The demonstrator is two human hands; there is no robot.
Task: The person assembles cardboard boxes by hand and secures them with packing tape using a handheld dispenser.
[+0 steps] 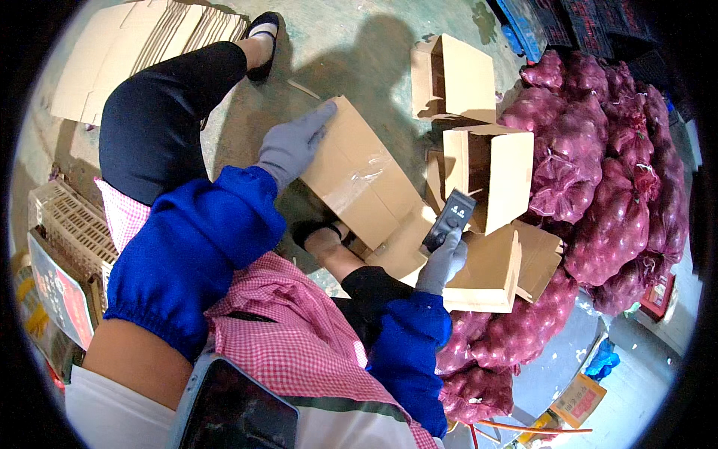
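My left hand (293,144), in a grey glove, grips the upper left end of a brown cardboard box (351,142). A strip of shiny clear tape (366,176) lies across the box's seam and looks wrinkled. The box is tilted between my knees, its lower end by my foot. My right hand (444,263), gloved too, is closed round a black tape dispenser (451,218), just right of the box and apart from it. The dispenser's tape roll cannot be made out.
Open cardboard boxes (467,78) stand to the right, others (486,273) beside my right hand. Purple net sacks of onions (568,142) are piled beyond them. Flattened cardboard (142,45) is stacked at the upper left. A beige plastic crate (71,217) and a phone (235,408) are near me.
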